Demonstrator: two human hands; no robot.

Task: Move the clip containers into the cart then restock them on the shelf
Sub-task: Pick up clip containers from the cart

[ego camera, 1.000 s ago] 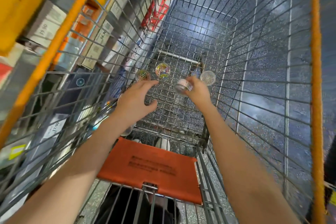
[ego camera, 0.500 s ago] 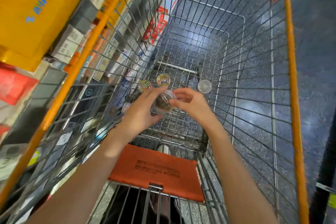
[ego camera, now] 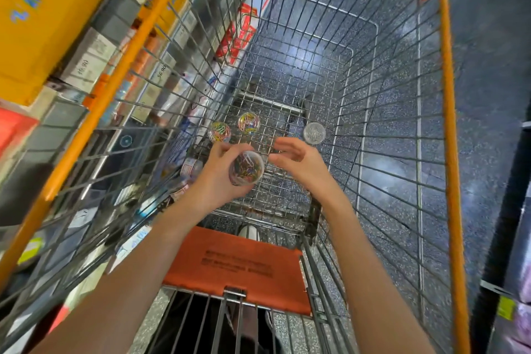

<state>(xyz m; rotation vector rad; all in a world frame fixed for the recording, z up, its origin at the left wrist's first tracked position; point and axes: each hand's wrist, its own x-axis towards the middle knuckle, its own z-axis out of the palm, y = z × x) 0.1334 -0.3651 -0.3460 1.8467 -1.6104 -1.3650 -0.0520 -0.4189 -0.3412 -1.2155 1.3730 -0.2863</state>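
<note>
A: Item in hand?
B: Round clear tub of coloured clips (ego camera: pixel 246 168), gripped in left hand (ego camera: pixel 219 178), fingers curled round it, above cart floor (ego camera: pixel 275 195).

A: Right hand?
B: Right hand (ego camera: pixel 298 161) just beside tub, not touching; fingers loosely spread, holding nothing.

A: Stock in cart?
B: Two tubs of coloured clips (ego camera: pixel 219 131) and (ego camera: pixel 248 123) side by side on wire floor; one tub of silver clips (ego camera: pixel 314 133) apart, to the right.

A: Handling note?
B: Best kept level, lid up; lower onto bare mesh near the others, release only once seated. Round shape, likely to roll on wire.

A: Surroundings, obstructions?
B: Orange seat flap (ego camera: pixel 238 264) below wrists. Shelf (ego camera: pixel 86 60) at left behind cart side, with boxes and price tags. Wire walls close on both sides; little elbow room.
</note>
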